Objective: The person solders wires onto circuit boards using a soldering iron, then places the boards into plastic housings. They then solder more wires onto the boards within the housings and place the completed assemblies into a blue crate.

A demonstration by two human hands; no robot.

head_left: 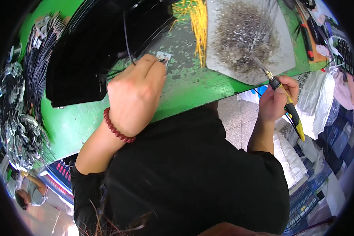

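The right hand (277, 98) closes round the handle of a soldering iron (275, 82), behind the metal end, presumably to spare skin from heat; its long axis slants, tip pointing away and leftward over a soiled grey mat (215, 43) that likely shields the green table (74, 126). The left hand (135, 92) curls beside a dark cable (126, 39); what its fingertips pinch, I cannot tell.

We recorded a green worktable (72, 126) with worn, scuffed paint, a pale speckled tile floor (231, 116) with visible joints beyond its near edge, blue crates (303, 206) and white plastic sacks (289, 159) at right, and, at lower left, glossy flooring (47, 218) that caught bright glare.
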